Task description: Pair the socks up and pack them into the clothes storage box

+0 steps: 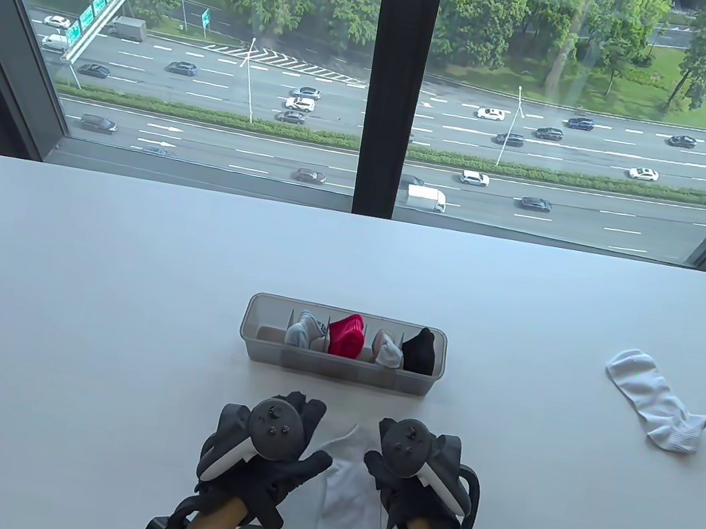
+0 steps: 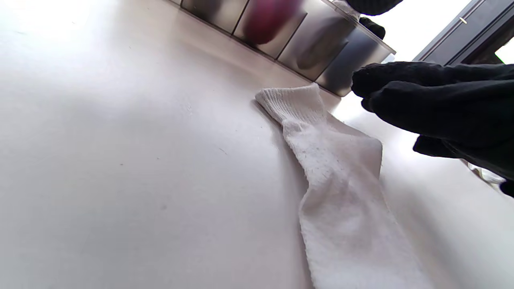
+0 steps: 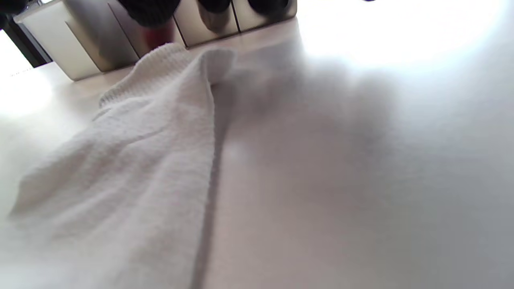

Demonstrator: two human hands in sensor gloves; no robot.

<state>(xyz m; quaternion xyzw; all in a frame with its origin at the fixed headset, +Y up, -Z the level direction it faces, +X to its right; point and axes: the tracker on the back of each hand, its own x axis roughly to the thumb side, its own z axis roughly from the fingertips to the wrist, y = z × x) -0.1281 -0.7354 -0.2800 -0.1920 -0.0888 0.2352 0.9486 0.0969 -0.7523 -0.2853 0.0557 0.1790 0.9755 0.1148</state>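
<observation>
**One high view, two low ones**

The table view looks down from above the desk's (image 1: 92, 248) near edge toward the window. Both wrist views sit close to the desk surface, facing its far edge. All three share the white sock (image 1: 346, 507) (image 2: 341, 192) (image 3: 132, 168) and the storage box (image 1: 339, 367) (image 2: 313, 44) (image 3: 92, 44).

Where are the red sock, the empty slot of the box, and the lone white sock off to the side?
red sock (image 1: 346, 336), table view, its bunched middle
empty slot (image 1: 269, 334), table view, its floor
lone white sock (image 1: 654, 398), table view, mid-body
</observation>
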